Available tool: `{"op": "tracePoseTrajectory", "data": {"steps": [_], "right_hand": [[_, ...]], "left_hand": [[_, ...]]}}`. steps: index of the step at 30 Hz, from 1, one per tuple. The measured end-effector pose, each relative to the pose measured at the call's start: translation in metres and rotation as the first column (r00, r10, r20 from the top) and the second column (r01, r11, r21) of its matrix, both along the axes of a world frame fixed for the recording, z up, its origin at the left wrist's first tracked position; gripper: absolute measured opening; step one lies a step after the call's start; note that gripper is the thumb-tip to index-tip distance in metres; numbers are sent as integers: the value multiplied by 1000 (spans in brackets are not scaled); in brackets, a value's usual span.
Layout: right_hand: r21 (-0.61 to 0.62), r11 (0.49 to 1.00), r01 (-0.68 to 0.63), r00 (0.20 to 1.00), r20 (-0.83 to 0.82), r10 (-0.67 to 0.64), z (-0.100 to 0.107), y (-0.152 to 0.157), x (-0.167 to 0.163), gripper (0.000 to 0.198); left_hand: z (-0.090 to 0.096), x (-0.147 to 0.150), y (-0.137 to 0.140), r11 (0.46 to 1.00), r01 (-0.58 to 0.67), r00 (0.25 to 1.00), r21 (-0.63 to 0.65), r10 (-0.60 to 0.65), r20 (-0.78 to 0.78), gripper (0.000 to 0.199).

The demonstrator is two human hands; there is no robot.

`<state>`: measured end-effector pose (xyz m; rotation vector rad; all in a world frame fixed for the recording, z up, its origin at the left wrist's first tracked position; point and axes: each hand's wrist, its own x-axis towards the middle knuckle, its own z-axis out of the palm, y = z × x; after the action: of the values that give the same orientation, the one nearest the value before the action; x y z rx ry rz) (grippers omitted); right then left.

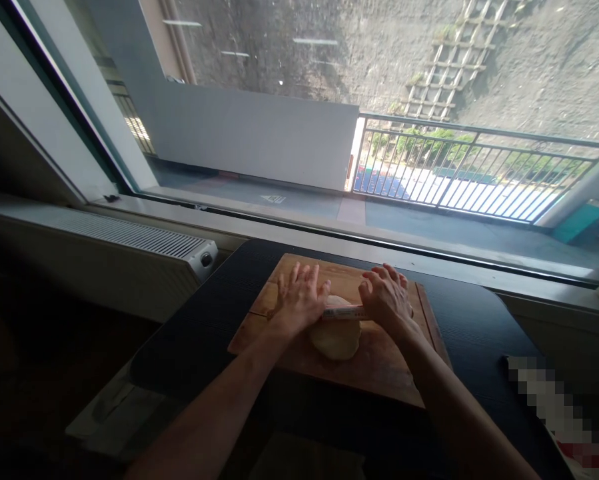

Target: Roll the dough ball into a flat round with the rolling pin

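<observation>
A thin rolling pin [348, 312] with a printed label lies across a flattened piece of pale dough [335, 339]. My left hand [302, 298] rests its palm on the pin's left part, fingers stretched forward and apart. On the right part lies the palm of my right hand [386, 293], its fingers extended forward and slightly bent, not wrapped round the pin. Both ends of the pin are mostly hidden under my hands. Beneath the dough is a wooden cutting board [379, 373], which sits at an angle to me.
The board lies on a black table [189, 340] pushed up to a window sill [379, 250]. A white radiator [129, 233] stands to the left. At the right table edge is a pixelated pale item [549, 400]. Outside the glass are a walkway and a metal railing [474, 170].
</observation>
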<state>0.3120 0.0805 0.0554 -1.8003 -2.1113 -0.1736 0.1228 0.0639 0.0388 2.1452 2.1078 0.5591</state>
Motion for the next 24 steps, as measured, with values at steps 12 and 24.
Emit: {"op": "tracePoseTrajectory", "data": {"steps": [12,24], "right_hand": [[-38,999,27,999,-25,-28,-6,4,1,39],[-109,994,15,1000,2,-14,-4,9,2,41]], "left_hand": [[0,4,-12,1000,-3,999,8,3,-35,63],[3,11,-19,995,-17,997,97,25,-75,59]]}}
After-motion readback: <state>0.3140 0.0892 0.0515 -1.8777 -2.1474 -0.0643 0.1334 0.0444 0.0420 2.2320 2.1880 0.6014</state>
